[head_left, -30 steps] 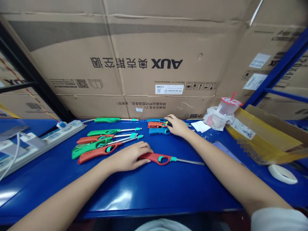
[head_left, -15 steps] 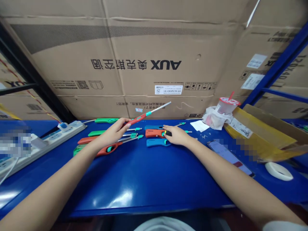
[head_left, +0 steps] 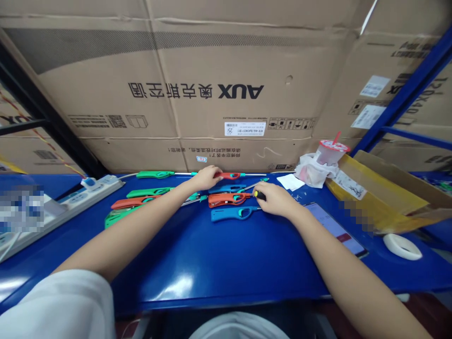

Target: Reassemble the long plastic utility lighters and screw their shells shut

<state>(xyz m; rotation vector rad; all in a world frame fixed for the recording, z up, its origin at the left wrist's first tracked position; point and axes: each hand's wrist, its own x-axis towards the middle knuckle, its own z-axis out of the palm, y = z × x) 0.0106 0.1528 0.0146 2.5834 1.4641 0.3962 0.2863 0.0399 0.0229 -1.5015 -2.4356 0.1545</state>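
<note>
My left hand [head_left: 207, 178] is closed round the handle end of a red gas lighter [head_left: 231, 176] at the back of the blue table, its metal rod pointing right. In my right hand [head_left: 274, 199] is a screwdriver [head_left: 260, 194] with a black-and-yellow handle; its blade is hidden. Just left of that hand lie a blue lighter [head_left: 223, 189], an orange lighter [head_left: 223, 199] and a front blue lighter [head_left: 226, 214], stacked in a column. Farther left, partly behind my left forearm, are a back green lighter [head_left: 154, 174], another green lighter [head_left: 144, 192] and an orange-red lighter [head_left: 127, 202].
A white power strip [head_left: 84, 197] runs along the left. To the right are a phone [head_left: 326, 226], a white tissue [head_left: 291, 181], a drink cup [head_left: 331, 153], an open yellow-taped carton [head_left: 384, 197] and a white ring-shaped object [head_left: 402, 246]. A large cardboard box [head_left: 169, 108] stands behind.
My left hand has brought the red lighter right and down, from raised and tilted to level at the back of the right-hand column. My right hand has shifted slightly right with the screwdriver.
</note>
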